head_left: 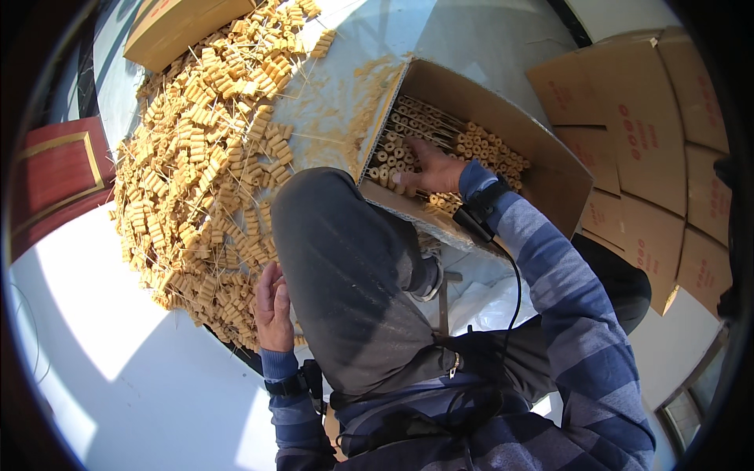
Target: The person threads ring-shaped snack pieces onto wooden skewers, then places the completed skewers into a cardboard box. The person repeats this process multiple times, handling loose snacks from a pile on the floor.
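Observation:
My right hand (433, 166) reaches into an open cardboard box (542, 182), thumb and fingers apart, resting on rows of ring-shaped tan pieces on thin sticks (481, 144). The skewers lie packed side by side, with round ends and sticks showing. Whether a skewer lies under my palm is hidden. Beside my left knee, my left hand (273, 311) is held with loosely bent fingers and nothing visible in it. Right next to it rises a large heap of loose skewered tan pieces (206, 161), their sticks pointing in all directions.
Stacked brown cartons (640, 157) stand at the right, and another carton (177, 31) at the upper left behind the heap. Crumbs (369, 90) are strewn between heap and open box. A dark red panel (59, 177) is at the far left. Clear plastic sheeting (487, 304) lies below the box.

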The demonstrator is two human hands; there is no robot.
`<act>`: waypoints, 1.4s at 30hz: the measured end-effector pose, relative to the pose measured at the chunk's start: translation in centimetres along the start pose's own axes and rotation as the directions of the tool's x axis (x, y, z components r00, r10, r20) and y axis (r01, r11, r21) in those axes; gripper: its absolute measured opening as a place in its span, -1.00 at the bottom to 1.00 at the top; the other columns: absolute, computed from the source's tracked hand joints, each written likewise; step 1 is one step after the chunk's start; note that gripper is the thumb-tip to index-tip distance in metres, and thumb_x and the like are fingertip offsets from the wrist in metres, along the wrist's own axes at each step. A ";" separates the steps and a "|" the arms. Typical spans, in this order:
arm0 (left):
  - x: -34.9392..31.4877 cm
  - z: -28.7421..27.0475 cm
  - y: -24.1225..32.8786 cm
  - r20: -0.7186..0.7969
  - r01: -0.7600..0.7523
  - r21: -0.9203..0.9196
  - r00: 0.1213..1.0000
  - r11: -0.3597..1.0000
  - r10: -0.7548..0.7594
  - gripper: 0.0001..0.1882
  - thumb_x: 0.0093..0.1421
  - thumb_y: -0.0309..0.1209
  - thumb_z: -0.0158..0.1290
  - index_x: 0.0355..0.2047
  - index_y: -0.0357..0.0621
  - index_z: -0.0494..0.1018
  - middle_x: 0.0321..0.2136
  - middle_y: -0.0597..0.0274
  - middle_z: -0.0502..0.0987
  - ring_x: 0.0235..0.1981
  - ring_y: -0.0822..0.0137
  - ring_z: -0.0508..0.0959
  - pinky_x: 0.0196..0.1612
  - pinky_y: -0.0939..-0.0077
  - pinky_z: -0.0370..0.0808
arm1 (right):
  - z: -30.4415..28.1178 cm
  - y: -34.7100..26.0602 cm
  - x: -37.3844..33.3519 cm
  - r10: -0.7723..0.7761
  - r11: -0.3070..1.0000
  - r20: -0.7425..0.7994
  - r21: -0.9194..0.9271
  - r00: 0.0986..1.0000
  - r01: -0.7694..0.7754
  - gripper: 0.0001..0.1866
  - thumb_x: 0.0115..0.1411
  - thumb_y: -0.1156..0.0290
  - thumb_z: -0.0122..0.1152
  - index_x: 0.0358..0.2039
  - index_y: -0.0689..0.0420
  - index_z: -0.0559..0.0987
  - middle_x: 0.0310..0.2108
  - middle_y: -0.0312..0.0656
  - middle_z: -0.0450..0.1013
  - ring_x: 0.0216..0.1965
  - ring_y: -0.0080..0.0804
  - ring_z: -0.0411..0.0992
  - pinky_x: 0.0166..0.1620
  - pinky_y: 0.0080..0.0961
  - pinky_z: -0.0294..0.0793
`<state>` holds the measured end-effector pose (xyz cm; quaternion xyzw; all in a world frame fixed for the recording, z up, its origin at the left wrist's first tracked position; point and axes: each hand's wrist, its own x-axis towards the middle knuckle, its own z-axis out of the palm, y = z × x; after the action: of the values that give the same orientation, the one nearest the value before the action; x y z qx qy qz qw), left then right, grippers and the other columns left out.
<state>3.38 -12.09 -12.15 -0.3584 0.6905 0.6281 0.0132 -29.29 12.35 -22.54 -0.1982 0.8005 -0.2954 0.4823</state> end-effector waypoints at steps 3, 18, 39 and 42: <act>0.0 0.1 -0.5 0.027 -0.017 -0.026 0.999 1.000 0.018 -0.44 0.46 -0.25 -0.07 0.35 -0.30 0.16 0.19 0.04 0.41 0.20 0.28 0.42 0.27 0.38 0.32 | 0.7 0.5 0.1 -0.069 0.987 -0.065 -0.150 0.996 0.058 0.19 -0.02 -0.07 0.50 0.41 0.28 0.04 0.36 0.22 0.10 0.39 0.10 0.07 0.41 -0.19 0.10; -0.1 -0.3 -3.3 0.108 0.037 -0.058 0.994 0.998 -0.031 -0.46 0.45 -0.28 -0.05 0.33 -0.31 0.19 0.19 0.07 0.43 0.19 0.30 0.43 0.25 0.42 0.35 | 1.5 0.1 0.0 -0.087 0.978 -0.211 -0.205 0.974 0.043 -0.04 0.06 0.06 0.44 0.36 0.16 0.17 0.32 0.13 0.19 0.34 0.12 0.16 0.31 -0.10 0.24; -2.3 -0.1 -10.6 0.075 0.239 0.216 0.963 0.947 -0.260 -0.56 0.34 -0.31 0.07 0.17 -0.21 0.38 -0.07 -0.01 0.58 -0.08 0.17 0.61 0.00 0.38 0.54 | 1.1 0.1 1.9 -0.017 1.000 -0.210 -0.024 0.978 0.012 -0.53 0.27 0.44 0.21 0.18 0.21 0.40 0.05 0.14 0.47 -0.05 -0.07 0.55 -0.09 -0.21 0.57; -3.4 -0.8 -15.5 0.006 0.329 0.234 0.941 0.915 -0.340 -0.50 0.28 -0.20 0.13 0.14 -0.20 0.43 -0.10 -0.01 0.58 -0.15 0.14 0.63 -0.04 0.35 0.56 | 0.4 0.3 1.5 -0.048 0.999 -0.191 -0.029 0.980 0.043 -0.44 0.30 0.39 0.21 0.25 0.28 0.31 0.11 0.15 0.44 -0.03 -0.13 0.55 -0.08 -0.21 0.58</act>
<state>14.16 -10.45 -23.74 -0.4526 0.6866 0.5406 0.1777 -29.60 11.60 -23.86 -0.1928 0.8421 -0.3142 0.3936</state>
